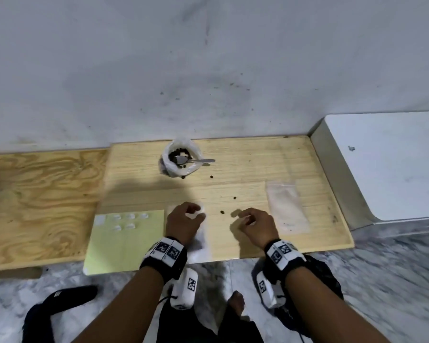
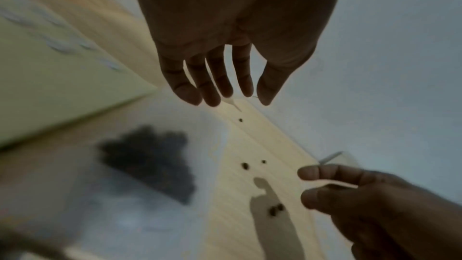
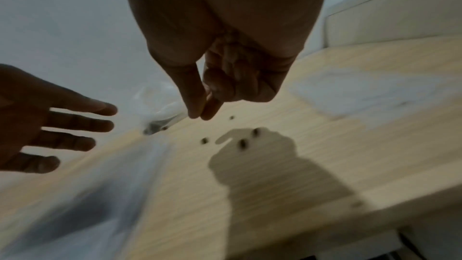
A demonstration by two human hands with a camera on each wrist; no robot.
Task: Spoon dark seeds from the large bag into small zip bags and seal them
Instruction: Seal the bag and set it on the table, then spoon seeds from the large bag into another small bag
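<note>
The large clear bag [image 1: 170, 167] of dark seeds stands at the back of the pale wooden board [image 1: 258, 169], and a metal spoon [image 1: 196, 160] lies across its mouth. A small zip bag [image 1: 200, 245] [image 2: 150, 165] with a dark heap of seeds lies flat at the front edge. My left hand [image 1: 183, 220] [image 2: 225, 98] hovers over its top end with straight, relaxed fingers and holds nothing. My right hand [image 1: 248, 217] [image 3: 200, 115] is curled, thumb and forefinger tips together, just above several loose seeds [image 1: 222, 212] [image 3: 242, 143]. Nothing shows between those tips.
A stack of empty clear zip bags [image 1: 286, 206] [image 3: 362, 94] lies right of my right hand. A yellow-green sheet [image 1: 124, 241] [image 2: 50, 86] with small white labels lies at the left. A white box [image 1: 382, 164] borders the board on the right. Plywood [image 1: 35, 206] lies to the left.
</note>
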